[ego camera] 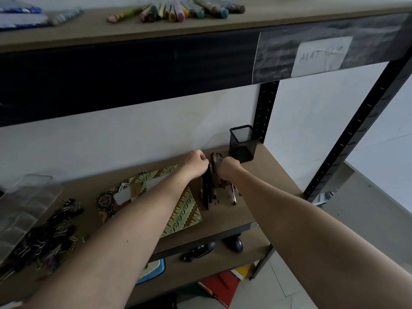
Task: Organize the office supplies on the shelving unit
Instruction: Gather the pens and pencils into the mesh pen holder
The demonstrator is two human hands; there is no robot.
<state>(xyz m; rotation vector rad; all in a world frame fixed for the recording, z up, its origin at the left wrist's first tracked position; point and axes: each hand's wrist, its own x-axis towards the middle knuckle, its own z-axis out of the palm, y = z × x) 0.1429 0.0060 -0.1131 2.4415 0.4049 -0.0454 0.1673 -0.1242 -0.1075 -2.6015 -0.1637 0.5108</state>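
A bundle of dark pens (210, 188) lies on the middle shelf (263, 188), with both my hands at its far end. My left hand (196, 162) has its fingers curled against the left side of the bundle. On the right side, my right hand (228, 169) curls round the pens. An empty black mesh pen cup (243, 142) stands just behind my right hand, at the shelf's back right corner. The grip itself is partly hidden behind my knuckles.
Batik-patterned notebooks (182, 210) lie under my left forearm. A pile of binder clips (51, 233) and a clear plastic box (24, 204) sit at the left. Coloured markers (178, 8) lie on the top shelf. Computer mice (234, 244) rest on the lower shelf.
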